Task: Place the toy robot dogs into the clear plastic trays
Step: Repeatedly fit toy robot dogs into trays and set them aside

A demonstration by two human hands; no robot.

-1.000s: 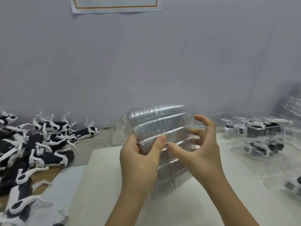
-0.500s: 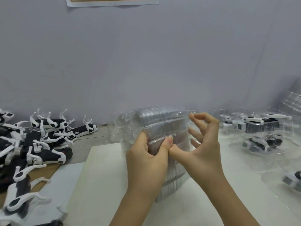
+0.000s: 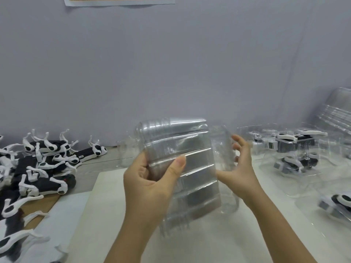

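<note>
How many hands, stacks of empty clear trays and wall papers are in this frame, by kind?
Hands: 2 (left hand, right hand)
Empty clear tray stacks: 2 (held stack, leaning stack at far right)
Wall paper: 1
Total: 5

Two hands at work: left hand (image 3: 152, 183) and right hand (image 3: 241, 169). Two nested lots of clear trays, the held stack (image 3: 190, 147) and the far stack (image 3: 336, 114), layers too tight to count. One single tray (image 3: 222, 145). Three packed dogs (image 3: 296, 147), right. Loose dogs (image 3: 47, 185), left: at least eight, the heap too tangled for certainty. One wall sheet (image 3: 119, 0).
</note>
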